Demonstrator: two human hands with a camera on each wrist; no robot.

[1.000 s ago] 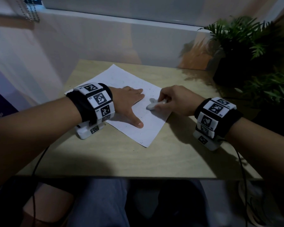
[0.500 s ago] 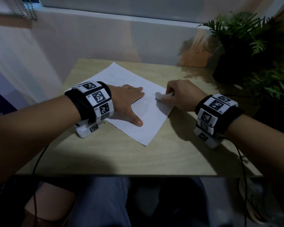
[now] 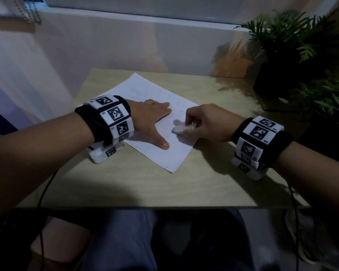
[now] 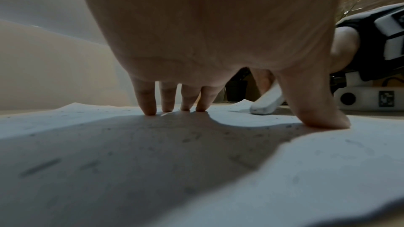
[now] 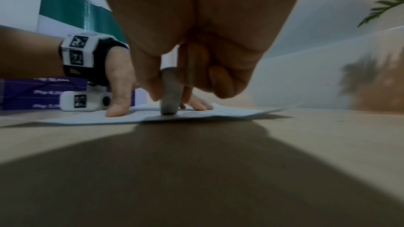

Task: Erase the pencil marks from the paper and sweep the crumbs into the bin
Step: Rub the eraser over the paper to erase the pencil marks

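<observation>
A white sheet of paper (image 3: 143,89) lies at an angle on the wooden table (image 3: 213,173), with faint pencil marks and small dark crumbs scattered on it. My left hand (image 3: 155,120) lies flat on the paper (image 4: 196,179), fingers straight and thumb spread, pressing it down. My right hand (image 3: 202,122) pinches a white eraser (image 3: 179,129) and holds its tip against the paper just right of the left thumb. The eraser (image 5: 170,92) stands on end between thumb and fingers in the right wrist view, and shows white (image 4: 266,103) past the left thumb.
Potted green plants (image 3: 294,47) stand at the table's back right corner. A pale wall panel (image 3: 125,40) runs along the back edge. Bare tabletop stretches from the paper to the near edge. No bin is in view.
My right hand has drawn the eraser back toward me and leftward over the paper after a stroke away. The left hand has stayed in place on the sheet.
</observation>
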